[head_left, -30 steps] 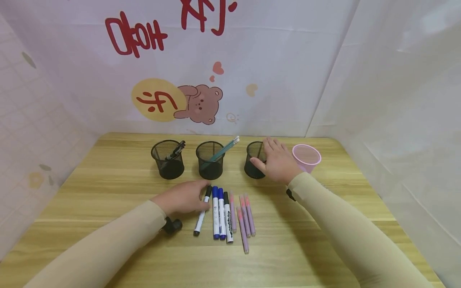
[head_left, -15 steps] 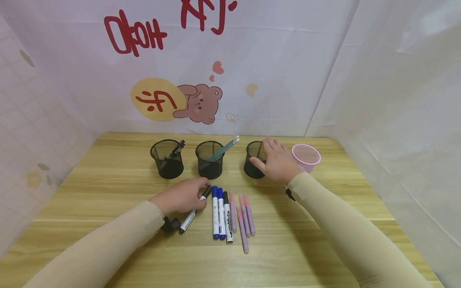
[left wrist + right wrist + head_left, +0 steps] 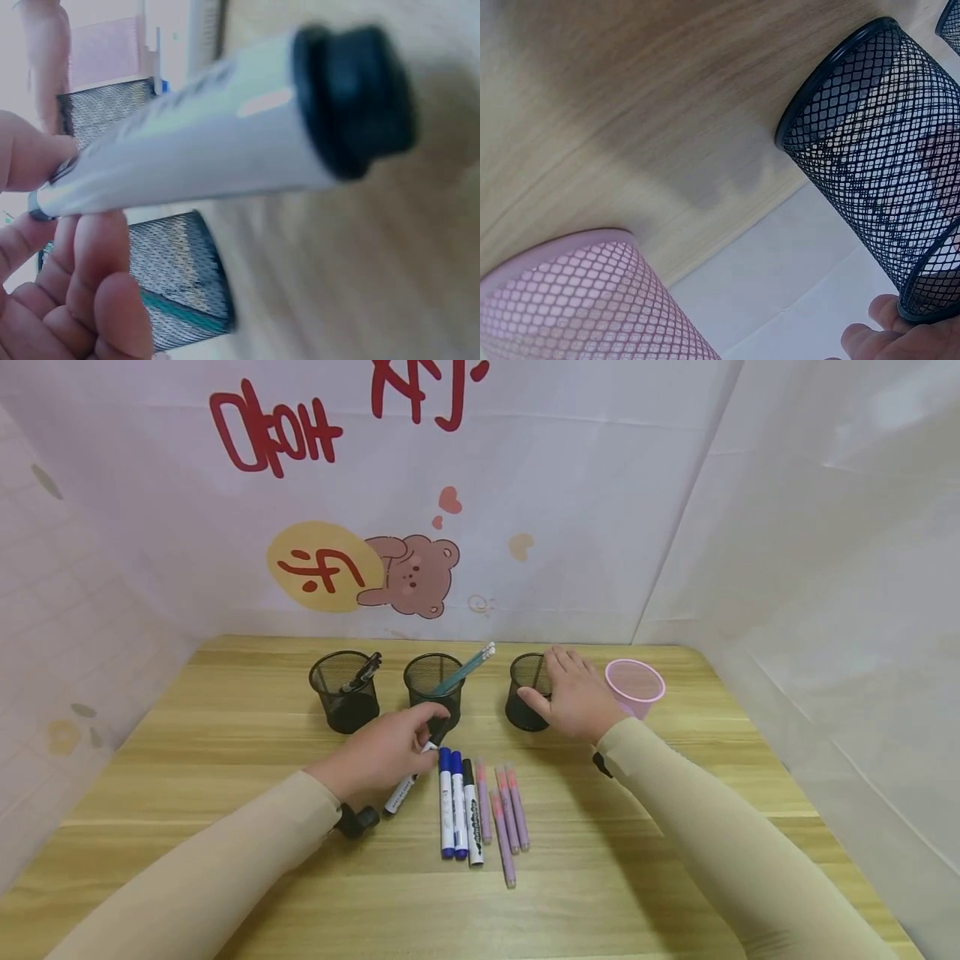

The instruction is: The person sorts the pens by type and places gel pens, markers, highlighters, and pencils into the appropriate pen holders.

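My left hand (image 3: pixel 420 739) pinches a white marker with a black cap (image 3: pixel 399 793) and holds it tilted above the table, in front of the middle black mesh cup (image 3: pixel 427 675). In the left wrist view the marker (image 3: pixel 217 142) fills the frame, its black end nearest the camera. My right hand (image 3: pixel 551 687) grips the right black mesh cup (image 3: pixel 522 706), thumb on its front and fingers over the rim. That cup (image 3: pixel 870 142) shows close in the right wrist view, a fingertip (image 3: pixel 874 337) at its rim.
Two blue markers (image 3: pixel 450 802), a black-capped marker (image 3: pixel 471 814) and several pink pens (image 3: pixel 507 814) lie in a row on the wooden table (image 3: pixel 225 735). The left mesh cup (image 3: pixel 341 697) holds a dark pen, the middle one teal pencils (image 3: pixel 468 665). A pink mesh cup (image 3: pixel 636 683) stands far right.
My left hand has lifted the black-capped marker off the table out of the row and carried it toward the cups. The right hand has stayed on its cup.
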### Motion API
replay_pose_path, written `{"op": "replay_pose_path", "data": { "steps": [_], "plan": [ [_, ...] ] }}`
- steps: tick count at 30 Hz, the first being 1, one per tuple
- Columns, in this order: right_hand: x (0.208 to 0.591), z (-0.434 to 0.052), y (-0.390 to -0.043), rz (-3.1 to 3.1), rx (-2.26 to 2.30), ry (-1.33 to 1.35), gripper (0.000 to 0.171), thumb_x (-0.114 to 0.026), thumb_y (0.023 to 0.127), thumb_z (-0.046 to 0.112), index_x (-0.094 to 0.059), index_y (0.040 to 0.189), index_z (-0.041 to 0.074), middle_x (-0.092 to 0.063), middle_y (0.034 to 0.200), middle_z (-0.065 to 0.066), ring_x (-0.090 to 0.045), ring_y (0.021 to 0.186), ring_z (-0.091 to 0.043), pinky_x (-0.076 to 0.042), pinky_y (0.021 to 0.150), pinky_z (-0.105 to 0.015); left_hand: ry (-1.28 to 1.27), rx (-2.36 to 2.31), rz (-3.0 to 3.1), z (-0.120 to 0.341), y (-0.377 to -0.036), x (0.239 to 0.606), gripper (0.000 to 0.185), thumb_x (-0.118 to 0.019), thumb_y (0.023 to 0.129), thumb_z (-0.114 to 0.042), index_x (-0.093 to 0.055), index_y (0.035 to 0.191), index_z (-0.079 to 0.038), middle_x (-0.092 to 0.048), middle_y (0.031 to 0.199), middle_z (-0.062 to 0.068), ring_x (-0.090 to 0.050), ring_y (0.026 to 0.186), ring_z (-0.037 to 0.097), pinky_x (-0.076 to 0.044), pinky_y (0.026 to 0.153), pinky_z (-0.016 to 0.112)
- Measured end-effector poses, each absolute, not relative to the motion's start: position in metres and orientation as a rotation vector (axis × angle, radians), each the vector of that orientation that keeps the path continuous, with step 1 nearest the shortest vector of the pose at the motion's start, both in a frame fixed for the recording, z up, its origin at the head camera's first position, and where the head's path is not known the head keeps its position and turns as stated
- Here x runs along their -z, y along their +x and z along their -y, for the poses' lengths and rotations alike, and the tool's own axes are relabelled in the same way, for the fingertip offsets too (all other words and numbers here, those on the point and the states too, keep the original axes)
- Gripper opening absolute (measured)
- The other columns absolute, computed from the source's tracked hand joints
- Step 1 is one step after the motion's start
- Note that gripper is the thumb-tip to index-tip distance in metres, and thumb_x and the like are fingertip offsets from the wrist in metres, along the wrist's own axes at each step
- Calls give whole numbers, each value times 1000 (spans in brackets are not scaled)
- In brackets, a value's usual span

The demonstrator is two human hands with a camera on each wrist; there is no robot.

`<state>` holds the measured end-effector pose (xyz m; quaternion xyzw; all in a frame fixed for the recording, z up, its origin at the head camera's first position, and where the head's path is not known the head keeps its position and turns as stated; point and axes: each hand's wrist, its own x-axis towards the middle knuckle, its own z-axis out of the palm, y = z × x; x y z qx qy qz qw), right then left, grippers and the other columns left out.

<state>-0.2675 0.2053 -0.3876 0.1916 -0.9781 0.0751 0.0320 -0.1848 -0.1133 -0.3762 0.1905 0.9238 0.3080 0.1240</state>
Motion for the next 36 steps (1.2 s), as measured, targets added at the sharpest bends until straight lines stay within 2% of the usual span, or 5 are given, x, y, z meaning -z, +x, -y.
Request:
{"op": "replay_pose_path", "data": {
  "steps": [13,23,36],
  "plan": [
    [384,-203,-264,3026,-239,580,99,-37,105,71,-23,164,-7,-24,172,-27,-21,160,-47,-14,132,-58,801,-1148,-2802,83,-197,347,56,-72,99,-23,-50,150,-24,-62,98,-2,-61,77,14,-56,69,33],
    [385,-203,-265,3032,-251,561,98,-38,105,70,-21,165,-5,-24,172,-26,-20,161,-46,-14,132,-59,849,-1249,-2806,55,-210,320,60,-70,101,-25,-44,156,-27,-64,118,0,-68,91,13,-59,70,30],
    [383,-204,-263,3018,-260,586,95,-40,106,67,-23,164,-7,-25,171,-28,-21,160,-47,-18,131,-60,979,-1290,-2813,26,-231,304,60,-69,102,-23,-44,157,-28,-65,120,0,-70,97,12,-59,74,32]
  ]
}}
